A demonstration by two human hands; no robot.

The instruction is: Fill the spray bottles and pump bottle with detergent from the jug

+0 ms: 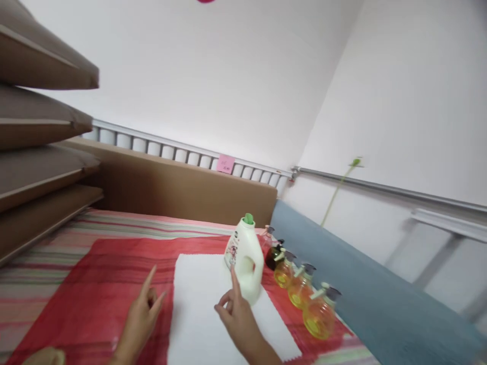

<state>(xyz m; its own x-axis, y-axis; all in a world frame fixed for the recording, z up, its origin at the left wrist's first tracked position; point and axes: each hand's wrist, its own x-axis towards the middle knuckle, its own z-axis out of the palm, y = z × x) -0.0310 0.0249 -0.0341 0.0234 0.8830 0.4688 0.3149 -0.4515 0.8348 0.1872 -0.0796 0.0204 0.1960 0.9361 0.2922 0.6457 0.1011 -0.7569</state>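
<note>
- Head view: the left hand (142,306) hangs above the red cloth (91,284), index finger raised and pointing forward, thumb standing well apart from it, other fingers curled, with nothing in its grasp
- The right hand (238,312) is partly spread over the white sheet (194,304), index finger straight up, thumb and curled fingers close together; whether their tips meet I cannot tell, and nothing shows in its hold
- Both forearms come in from the bottom edge, the right one slanting inward; the hands are well apart
- The white jug (243,241) stands on the sheet just beyond the right hand, green mouth up, handle facing right, flowered label facing left; the right index tip overlaps its lower part, and contact cannot be told
- Five pump bottles (318,320) line the right side in a slanting row, the nearer three yellow-orange, then a dark one, then a pinkish one partly behind the jug
- Under the red cloth lies a striped cloth (34,284)
- A blue-grey panel (365,279) bounds the right, a brown board (182,187) the back, stacked brown slabs (41,116) the left
- Behind the board runs a white radiator (139,144) bearing a pink note (225,163)
</note>
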